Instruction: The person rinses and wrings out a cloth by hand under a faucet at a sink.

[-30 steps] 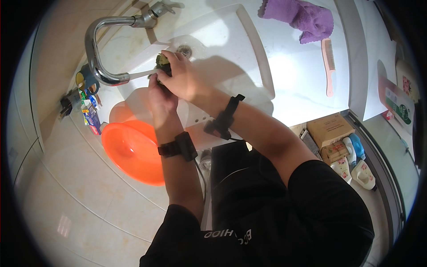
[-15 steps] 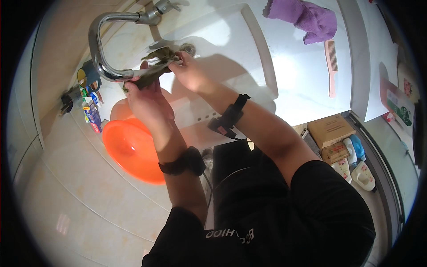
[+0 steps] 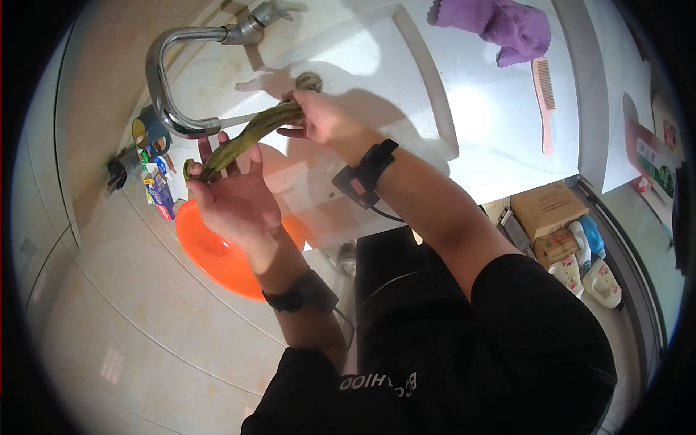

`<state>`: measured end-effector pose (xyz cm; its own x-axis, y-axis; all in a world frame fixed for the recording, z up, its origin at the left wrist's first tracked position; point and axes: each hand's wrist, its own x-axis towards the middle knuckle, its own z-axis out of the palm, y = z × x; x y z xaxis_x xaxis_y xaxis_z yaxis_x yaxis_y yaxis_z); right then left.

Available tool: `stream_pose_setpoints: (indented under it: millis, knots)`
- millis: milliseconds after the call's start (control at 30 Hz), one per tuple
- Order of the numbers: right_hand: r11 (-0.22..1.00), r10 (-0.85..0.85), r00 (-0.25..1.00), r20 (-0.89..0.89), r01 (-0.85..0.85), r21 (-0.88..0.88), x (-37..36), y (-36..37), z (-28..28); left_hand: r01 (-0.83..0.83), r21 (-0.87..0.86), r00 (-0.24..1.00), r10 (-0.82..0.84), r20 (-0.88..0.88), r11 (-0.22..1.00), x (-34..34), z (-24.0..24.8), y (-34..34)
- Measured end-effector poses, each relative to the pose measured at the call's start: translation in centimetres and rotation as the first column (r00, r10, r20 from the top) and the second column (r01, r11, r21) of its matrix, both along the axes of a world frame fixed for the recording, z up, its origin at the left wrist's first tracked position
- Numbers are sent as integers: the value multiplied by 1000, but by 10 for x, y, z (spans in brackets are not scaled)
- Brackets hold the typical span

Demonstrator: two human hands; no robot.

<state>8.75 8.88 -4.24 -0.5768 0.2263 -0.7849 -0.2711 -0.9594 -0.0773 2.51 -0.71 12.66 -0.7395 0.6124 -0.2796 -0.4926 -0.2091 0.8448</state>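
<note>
Head view, only one here: olive-green strip, likely wet cloth, strung between both hands at the left part of the white sink, right by the spout end of the chrome faucet. Long axis diagonal, lower left to upper right, slightly bowed; lower end at left hand, upper end at right hand. Right hand: closed on the upper end, fingers gathered around, just in front of the drain. Left hand: palm up, fingers spread wide behind the strip, thumb up against the lower end; cannot tell whether pinched or just resting there. Water stream leaving the spout toward the right, meeting the strip between the two hands. Key relation: strip lying across the stream's path, on the far side of the left palm, with left hand nearer the spout and right hand nearer the drain. Orange basin lower down, partly hidden by left hand and forearm. Purple towel and pink comb on the white surface, well right of both hands.
</note>
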Motion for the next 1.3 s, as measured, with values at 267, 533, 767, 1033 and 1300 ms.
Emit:
stream_pose_setpoints:
  millis: [267,533,767,1033,1300]
  knots:
    - [894,-74,991,-111,115,433,-6,-25,30,-79,-336,994,51,-92,939,-12,-78,-7]
    - [493,232,873,429,-486,722,11,-21,54,39,-161,937,19,348,986,-23,-116,6]
    - [-379,-142,795,590,-594,710,18,-27,74,229,342,531,-411,741,911,-69,-159,-6]
    - [-152,-224,871,437,-474,867,41,-12,51,-139,-218,774,244,585,966,-51,-157,3]
    - [961,-79,996,-34,85,261,26,-17,44,-236,-220,840,313,444,946,-26,-122,26]
